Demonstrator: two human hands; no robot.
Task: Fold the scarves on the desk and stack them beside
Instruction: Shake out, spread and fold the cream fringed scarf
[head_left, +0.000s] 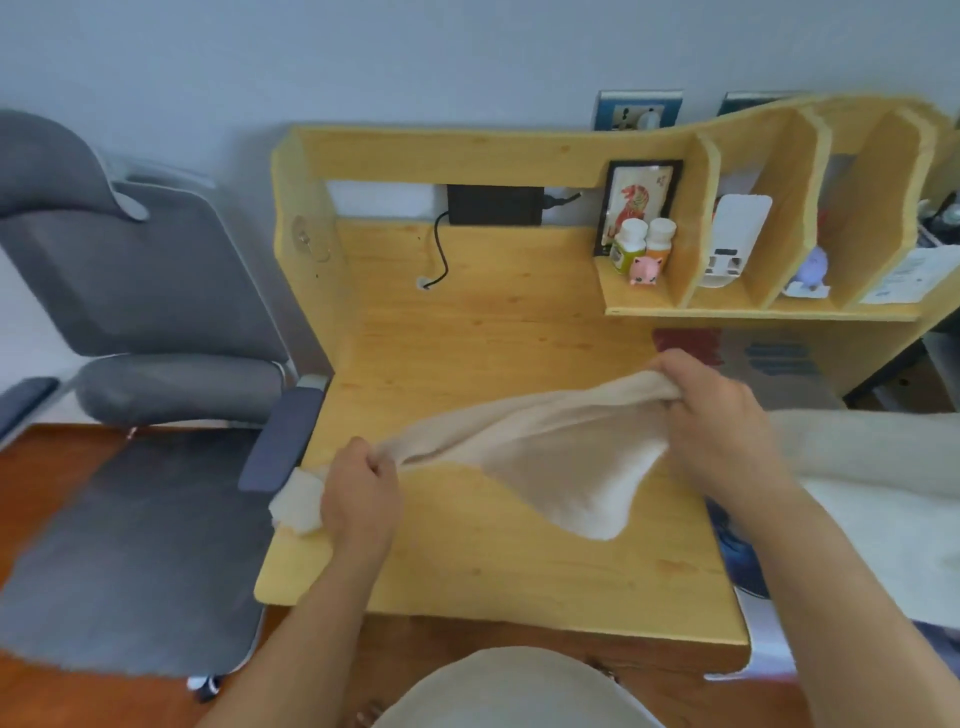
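- Pale grey-white wall (363, 62) behind, soft even light.
- Light pine desk (493, 332) with raised back board and divided shelf unit (769, 208) on right.
- Grey office chair (156, 291) at left, dark armrest (280, 441) touching desk edge.
- Reddish wood floor (47, 467), grey mat (130, 561) under chair.
- Blue-framed wall sockets (639, 111) above desk.

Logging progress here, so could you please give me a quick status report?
Left hand and right hand each grip the cream fleece scarf. Scarf stretched over the pale wooden desk, unfolded. Nothing in the way.
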